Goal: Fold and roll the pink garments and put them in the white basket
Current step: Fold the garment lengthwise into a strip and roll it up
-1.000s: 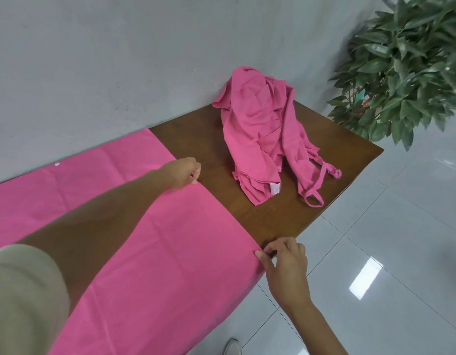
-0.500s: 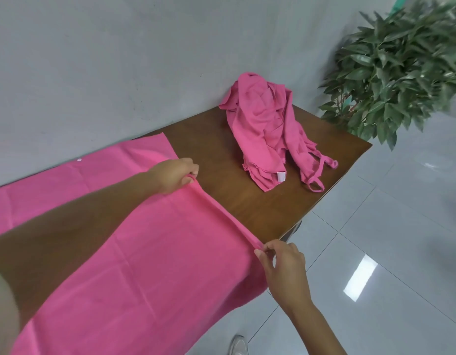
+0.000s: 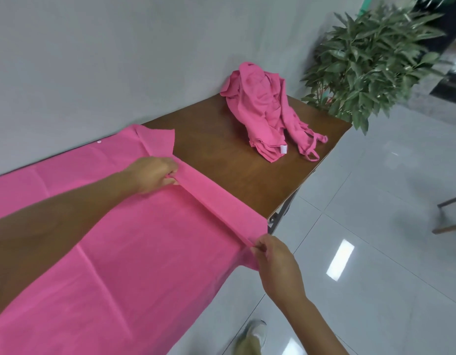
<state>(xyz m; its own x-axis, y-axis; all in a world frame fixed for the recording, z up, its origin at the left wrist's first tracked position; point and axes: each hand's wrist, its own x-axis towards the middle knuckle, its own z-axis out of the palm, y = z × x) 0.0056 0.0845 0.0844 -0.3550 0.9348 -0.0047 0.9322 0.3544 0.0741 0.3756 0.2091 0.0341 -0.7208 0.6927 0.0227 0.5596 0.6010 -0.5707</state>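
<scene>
Folded over since a moment ago, one edge of the cloth point(image 3: 134, 252) forms a strip on the table point(image 3: 221, 155) — running far-left to near-right. Left hand point(image 3: 151, 175) pinches its far end, right hand point(image 3: 273, 260) the near.

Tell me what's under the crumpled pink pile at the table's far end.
The crumpled pink pile rests on the brown table; bare wood shows around it. Anything beneath its folds is hidden.

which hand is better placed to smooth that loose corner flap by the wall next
Left. The left hand grips the fold just beside the corner flap; the right hand pinches the fold's other end at the table's near edge, farther off.
</scene>
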